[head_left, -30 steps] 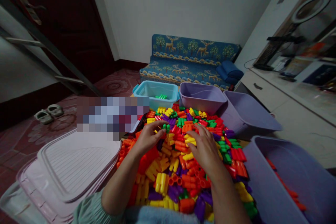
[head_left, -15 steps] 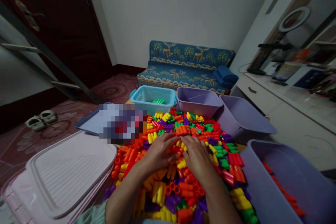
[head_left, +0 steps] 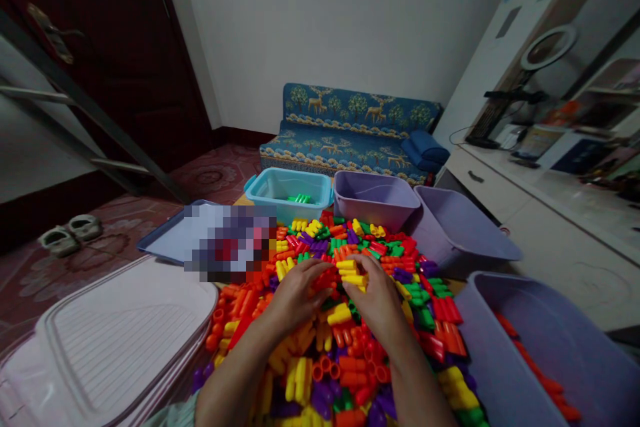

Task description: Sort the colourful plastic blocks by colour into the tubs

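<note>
My left hand (head_left: 299, 293) curls its fingers and thumb around an orange block (head_left: 323, 278) above the pile; its fingers partly cover that block. Across from it, my right hand (head_left: 376, 297) grips a yellow block (head_left: 351, 273) made of joined tubes, held between thumb and fingers. Beneath both hands lies a wide heap of plastic tube blocks (head_left: 353, 371) in orange, red, yellow, green and purple. Another yellow block (head_left: 340, 314) rests on the heap just below the gap between my hands.
Behind the heap stand a light blue bin (head_left: 289, 210) with green blocks inside and two purple bins (head_left: 375, 210) (head_left: 450, 257). A nearer purple bin (head_left: 493, 340) at right holds orange-red blocks. Pink lids (head_left: 135, 333) are stacked at left, beside a blue-rimmed tray (head_left: 167, 240), partly pixelated.
My right hand has taken hold of a yellow block and lifted it slightly. My hands have moved a little apart, and the left fingers now curl around an orange block. The view has shifted slightly.
</note>
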Action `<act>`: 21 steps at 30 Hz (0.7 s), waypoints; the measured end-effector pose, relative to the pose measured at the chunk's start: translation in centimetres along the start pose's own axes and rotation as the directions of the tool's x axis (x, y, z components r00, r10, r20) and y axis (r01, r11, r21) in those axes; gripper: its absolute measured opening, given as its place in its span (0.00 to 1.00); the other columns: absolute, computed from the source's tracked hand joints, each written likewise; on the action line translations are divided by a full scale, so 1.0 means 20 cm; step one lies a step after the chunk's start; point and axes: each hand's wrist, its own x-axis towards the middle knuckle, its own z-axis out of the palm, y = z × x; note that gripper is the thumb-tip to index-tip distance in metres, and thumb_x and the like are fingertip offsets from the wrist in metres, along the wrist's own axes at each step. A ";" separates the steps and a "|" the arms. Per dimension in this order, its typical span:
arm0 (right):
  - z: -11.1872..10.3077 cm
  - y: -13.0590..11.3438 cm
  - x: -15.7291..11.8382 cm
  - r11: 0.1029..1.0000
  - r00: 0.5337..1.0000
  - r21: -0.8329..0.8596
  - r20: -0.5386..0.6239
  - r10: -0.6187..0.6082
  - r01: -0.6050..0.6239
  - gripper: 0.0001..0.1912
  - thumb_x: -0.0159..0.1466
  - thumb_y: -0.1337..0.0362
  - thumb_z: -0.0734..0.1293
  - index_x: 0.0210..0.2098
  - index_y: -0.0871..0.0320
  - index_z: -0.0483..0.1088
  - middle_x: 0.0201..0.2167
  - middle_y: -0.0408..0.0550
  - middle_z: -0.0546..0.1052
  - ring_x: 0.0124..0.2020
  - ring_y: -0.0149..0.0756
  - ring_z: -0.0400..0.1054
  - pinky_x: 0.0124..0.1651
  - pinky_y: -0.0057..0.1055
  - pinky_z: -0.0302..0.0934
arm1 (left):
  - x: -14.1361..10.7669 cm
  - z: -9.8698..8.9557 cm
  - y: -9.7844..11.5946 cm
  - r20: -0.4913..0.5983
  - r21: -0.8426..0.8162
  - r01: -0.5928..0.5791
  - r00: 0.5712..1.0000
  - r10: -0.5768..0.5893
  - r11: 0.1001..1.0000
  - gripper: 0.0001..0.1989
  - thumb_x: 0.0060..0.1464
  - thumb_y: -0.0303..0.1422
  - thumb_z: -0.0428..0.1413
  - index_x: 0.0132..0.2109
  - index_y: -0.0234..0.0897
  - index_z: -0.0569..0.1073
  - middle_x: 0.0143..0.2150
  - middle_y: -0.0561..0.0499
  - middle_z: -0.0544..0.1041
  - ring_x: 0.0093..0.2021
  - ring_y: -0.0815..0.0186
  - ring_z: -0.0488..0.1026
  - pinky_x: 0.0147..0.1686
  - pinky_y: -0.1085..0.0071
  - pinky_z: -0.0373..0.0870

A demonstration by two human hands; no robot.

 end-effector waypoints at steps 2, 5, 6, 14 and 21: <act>-0.01 0.00 0.01 0.966 0.995 0.243 -0.007 0.095 -0.090 0.19 0.56 0.64 0.66 0.48 0.57 0.67 0.45 0.51 0.75 0.45 0.42 0.72 0.49 0.41 0.68 | 0.00 0.01 -0.01 -0.002 0.001 0.016 1.000 -0.016 1.000 0.18 0.55 0.31 0.56 0.54 0.39 0.73 0.53 0.42 0.74 0.52 0.57 0.73 0.53 0.61 0.70; -0.02 -0.01 0.00 0.843 0.979 0.500 0.060 0.193 -0.197 0.21 0.56 0.58 0.69 0.48 0.58 0.66 0.45 0.51 0.76 0.41 0.41 0.74 0.41 0.38 0.72 | -0.01 0.01 -0.02 -0.006 0.011 0.027 1.000 -0.027 1.000 0.20 0.55 0.30 0.56 0.55 0.39 0.72 0.55 0.41 0.73 0.53 0.56 0.72 0.54 0.60 0.69; -0.03 -0.01 0.00 0.818 0.975 0.533 0.078 0.210 -0.218 0.22 0.56 0.57 0.69 0.47 0.58 0.66 0.45 0.51 0.76 0.40 0.41 0.75 0.39 0.38 0.73 | 0.00 0.01 -0.01 -0.010 0.009 0.026 1.000 -0.026 1.000 0.21 0.55 0.30 0.56 0.56 0.39 0.71 0.55 0.41 0.73 0.54 0.56 0.72 0.54 0.60 0.69; -0.02 -0.06 -0.02 0.831 0.963 0.487 0.157 0.219 -0.268 0.24 0.60 0.53 0.65 0.52 0.60 0.66 0.24 0.42 0.75 0.20 0.32 0.71 0.19 0.24 0.61 | 0.10 -0.05 0.11 -0.018 -0.033 0.000 1.000 -0.001 0.999 0.24 0.53 0.22 0.53 0.58 0.36 0.70 0.51 0.42 0.77 0.49 0.59 0.75 0.49 0.61 0.72; -0.01 -0.05 -0.01 0.682 0.959 0.676 0.148 0.243 -0.277 0.34 0.58 0.54 0.68 0.60 0.55 0.57 0.41 0.47 0.75 0.25 0.29 0.73 0.28 0.29 0.70 | 0.22 0.00 0.13 0.000 -0.065 -0.013 1.000 0.013 0.998 0.23 0.52 0.23 0.53 0.56 0.34 0.72 0.47 0.42 0.79 0.40 0.61 0.77 0.42 0.65 0.74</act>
